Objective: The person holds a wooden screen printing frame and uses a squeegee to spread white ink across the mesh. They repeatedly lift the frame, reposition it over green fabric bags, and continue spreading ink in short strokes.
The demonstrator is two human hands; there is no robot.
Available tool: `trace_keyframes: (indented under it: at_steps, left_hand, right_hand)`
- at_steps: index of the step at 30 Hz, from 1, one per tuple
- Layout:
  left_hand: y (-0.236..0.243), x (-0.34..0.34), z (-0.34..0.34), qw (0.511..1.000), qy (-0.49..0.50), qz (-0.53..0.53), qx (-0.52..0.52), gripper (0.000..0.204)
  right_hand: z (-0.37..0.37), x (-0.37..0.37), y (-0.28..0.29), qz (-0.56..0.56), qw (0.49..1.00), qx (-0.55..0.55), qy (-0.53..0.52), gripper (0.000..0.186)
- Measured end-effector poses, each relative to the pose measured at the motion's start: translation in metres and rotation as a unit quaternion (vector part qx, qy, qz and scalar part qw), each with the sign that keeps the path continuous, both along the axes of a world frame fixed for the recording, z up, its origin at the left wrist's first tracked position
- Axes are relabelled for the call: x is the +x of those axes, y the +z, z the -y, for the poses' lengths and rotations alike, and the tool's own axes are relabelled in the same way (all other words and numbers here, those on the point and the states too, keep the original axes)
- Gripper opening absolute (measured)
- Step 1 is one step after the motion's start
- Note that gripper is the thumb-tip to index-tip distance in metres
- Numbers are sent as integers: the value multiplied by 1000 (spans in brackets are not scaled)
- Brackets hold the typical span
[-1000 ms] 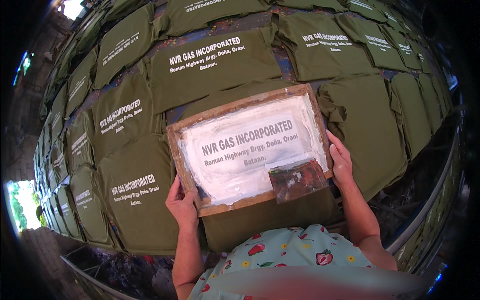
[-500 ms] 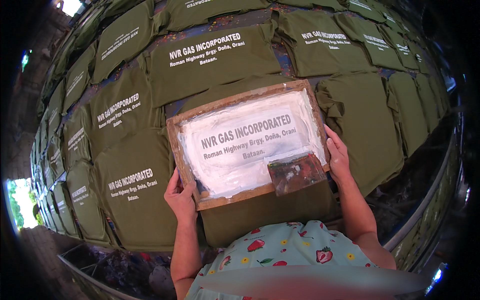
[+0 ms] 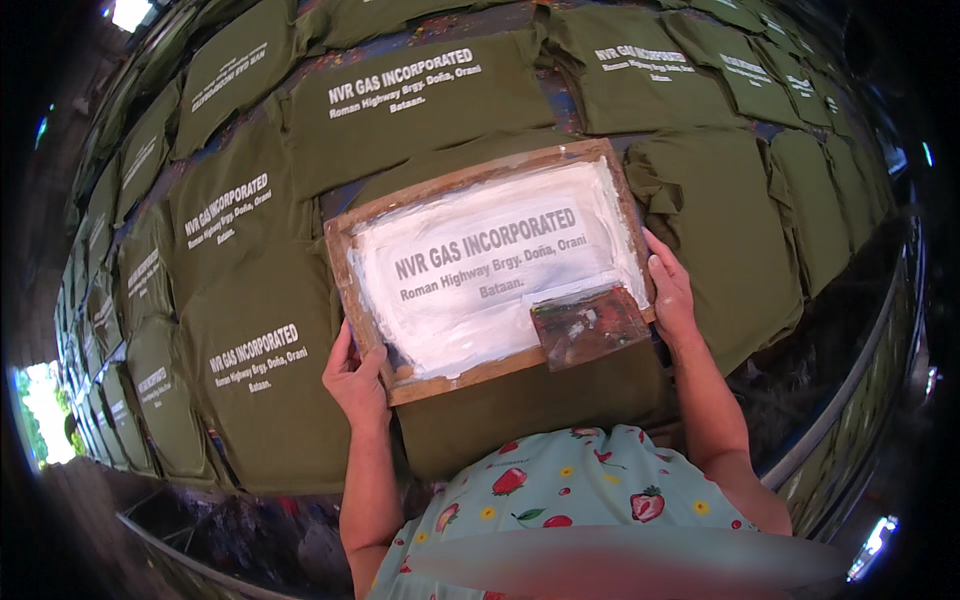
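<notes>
A wooden-framed printing screen (image 3: 420, 330) with white ink and grey stencilled lettering sits tilted over olive shirts at the middle. My left hand (image 3: 355, 380) grips its lower left side, fingers around the frame. My right hand (image 3: 668, 285) holds its right side, thumb beside the wood. A dark, paint-stained squeegee-like blade (image 3: 590, 330) rests on the screen's lower right corner, overhanging the front edge. A plain olive shirt (image 3: 530, 395) shows beneath and in front of the frame.
Rows of olive shirts (image 3: 250, 280) with white lettering cover a broad paint-speckled surface (image 3: 410, 35). Unprinted shirts (image 3: 740, 240) lie at the right. A metal rail (image 3: 830, 410) runs along the lower right, above a dark space. Bright openings show at the far left.
Both my hands and the framed screen appear slightly higher and a little further left in the picture; the surrounding shirts have shifted similarly. My grip looks the same.
</notes>
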State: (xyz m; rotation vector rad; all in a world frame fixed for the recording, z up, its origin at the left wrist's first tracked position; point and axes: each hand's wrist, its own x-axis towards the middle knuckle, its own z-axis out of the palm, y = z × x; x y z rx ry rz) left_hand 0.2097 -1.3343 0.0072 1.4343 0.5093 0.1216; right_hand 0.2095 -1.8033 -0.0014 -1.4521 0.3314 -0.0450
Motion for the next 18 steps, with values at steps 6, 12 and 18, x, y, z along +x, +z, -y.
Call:
trace_keyframes:
  at_steps: [6,12,18]
  left_hand:
    - [-2,3,-2,1000,-12,12,-24,69]
    - [-3,3,-4,1000,-15,21,-15,70]
    - [-3,3,-2,1000,0,15,-26,71]
  right_hand:
    - [-1,-1,1,11,1000,-21,-3,51]
    - [-1,-3,-4,22,998,-56,-7,50]
    - [-2,-2,-4,18,999,-26,-18,48]
